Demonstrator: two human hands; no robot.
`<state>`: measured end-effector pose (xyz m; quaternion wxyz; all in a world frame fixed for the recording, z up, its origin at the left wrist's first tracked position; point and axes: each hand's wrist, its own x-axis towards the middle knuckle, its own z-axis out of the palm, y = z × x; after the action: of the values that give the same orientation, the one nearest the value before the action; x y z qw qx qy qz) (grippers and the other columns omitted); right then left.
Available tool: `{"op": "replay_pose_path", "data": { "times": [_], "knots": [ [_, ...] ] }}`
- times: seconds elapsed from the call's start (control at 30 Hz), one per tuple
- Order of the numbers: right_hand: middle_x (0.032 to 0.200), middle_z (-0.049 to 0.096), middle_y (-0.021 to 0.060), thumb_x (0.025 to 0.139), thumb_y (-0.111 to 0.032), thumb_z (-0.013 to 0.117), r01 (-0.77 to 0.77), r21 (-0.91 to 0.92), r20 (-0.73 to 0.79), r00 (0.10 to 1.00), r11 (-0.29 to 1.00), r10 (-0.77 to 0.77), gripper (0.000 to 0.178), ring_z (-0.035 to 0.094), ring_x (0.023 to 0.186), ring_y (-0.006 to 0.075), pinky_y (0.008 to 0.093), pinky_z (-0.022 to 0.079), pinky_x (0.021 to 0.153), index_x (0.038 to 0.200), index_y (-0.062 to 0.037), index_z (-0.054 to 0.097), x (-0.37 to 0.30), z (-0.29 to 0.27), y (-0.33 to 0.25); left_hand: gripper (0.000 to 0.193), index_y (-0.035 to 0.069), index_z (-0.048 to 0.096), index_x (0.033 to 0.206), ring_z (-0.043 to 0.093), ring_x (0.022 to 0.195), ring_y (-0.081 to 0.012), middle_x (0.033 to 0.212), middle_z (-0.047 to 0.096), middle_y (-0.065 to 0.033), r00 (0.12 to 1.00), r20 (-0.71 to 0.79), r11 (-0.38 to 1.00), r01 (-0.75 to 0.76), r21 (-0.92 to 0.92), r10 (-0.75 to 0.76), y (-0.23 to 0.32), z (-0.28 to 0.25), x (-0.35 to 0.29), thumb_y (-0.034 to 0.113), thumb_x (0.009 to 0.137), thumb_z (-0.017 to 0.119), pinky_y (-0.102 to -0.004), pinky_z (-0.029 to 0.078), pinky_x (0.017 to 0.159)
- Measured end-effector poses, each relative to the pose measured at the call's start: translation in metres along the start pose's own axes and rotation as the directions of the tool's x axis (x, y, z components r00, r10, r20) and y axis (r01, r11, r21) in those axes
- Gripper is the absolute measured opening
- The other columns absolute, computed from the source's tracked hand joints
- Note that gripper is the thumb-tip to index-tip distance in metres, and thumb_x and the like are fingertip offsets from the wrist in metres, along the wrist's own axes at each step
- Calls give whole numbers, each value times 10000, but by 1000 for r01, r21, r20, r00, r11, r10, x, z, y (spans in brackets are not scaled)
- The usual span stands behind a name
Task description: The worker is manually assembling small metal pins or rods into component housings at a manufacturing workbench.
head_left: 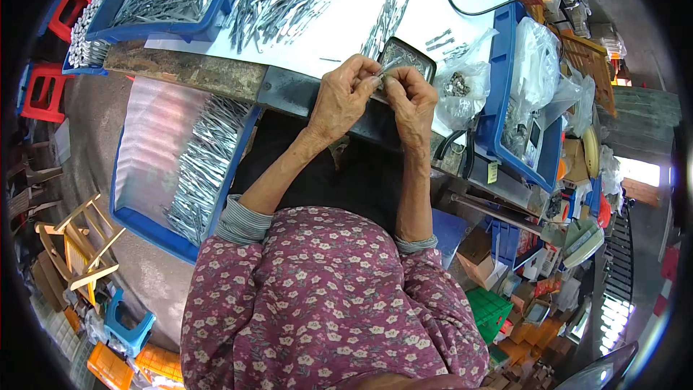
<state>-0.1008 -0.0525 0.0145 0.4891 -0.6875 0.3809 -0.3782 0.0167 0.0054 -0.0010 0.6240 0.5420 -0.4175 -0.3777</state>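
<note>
My left hand [343,95] and my right hand [411,105] meet above the table's front edge, fingertips pinched close together. Between them is a thin silvery metal piece [391,66]; its exact kind is too small to make out. Just behind the fingers lies a dark-rimmed tray [412,53] with small parts in it, partly hidden by my hands. Slim metal strips [390,14] lie in a narrow bunch beyond the tray, and a larger heap of similar strips [278,11] spreads to its left. An open plastic bag [465,79] of small metal parts sits right of my right hand.
Blue bins hold more strips at the far left [216,14] and below the table [126,218]. Another blue bin [503,65] with plastic bags stands at the right. Black-handled pliers [468,155] hang by the edge. A black cable [462,11] crosses the white tabletop.
</note>
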Motion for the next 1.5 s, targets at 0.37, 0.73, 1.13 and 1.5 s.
{"op": "replay_pose_path", "data": {
  "times": [0.37, 0.73, 1.13, 1.5],
  "knots": [
    [665, 519, -11, 795, -45, 526, -52, 42, 59, 997, 998, 49, 75, 453, 612, 45, 189, 379, 547, 764, 17, 555, 2, -4, -7, 89, -43, 561, 858, 530, 619, -62, 703, 579, -30, 996, 40, 969, 86, -233, -79, 9, -4, 2, 30, 807, 554, -189, 438, 548],
    [626, 488, -16, 809, -49, 525, -91, 321, 118, 991, 943, 56, 82, 411, 531, 38, 174, 310, 468, 745, 1, 533, 5, -4, -6, 49, -39, 560, 824, 540, 620, -61, 709, 584, -43, 1000, 11, 981, -20, -193, 22, 12, -3, 5, -5, 788, 551, -177, 446, 549],
    [631, 498, 27, 812, -45, 538, -191, 521, 158, 979, 832, 126, 87, 418, 503, 66, 193, 310, 451, 760, 24, 528, 10, 6, -8, 48, -33, 533, 798, 581, 546, -202, 616, 575, -132, 979, 4, 956, -202, 211, 206, 19, -8, 10, 3, 766, 526, -301, 455, 522],
    [626, 483, 26, 807, -33, 538, -216, 585, 167, 975, 781, 145, 77, 401, 497, 69, 197, 308, 451, 753, 17, 515, 14, 13, -9, 47, -36, 551, 829, 530, 608, -68, 657, 574, -32, 985, -74, 977, -146, 152, 159, 19, -8, 8, -8, 793, 542, -211, 432, 546]
  ]
}}
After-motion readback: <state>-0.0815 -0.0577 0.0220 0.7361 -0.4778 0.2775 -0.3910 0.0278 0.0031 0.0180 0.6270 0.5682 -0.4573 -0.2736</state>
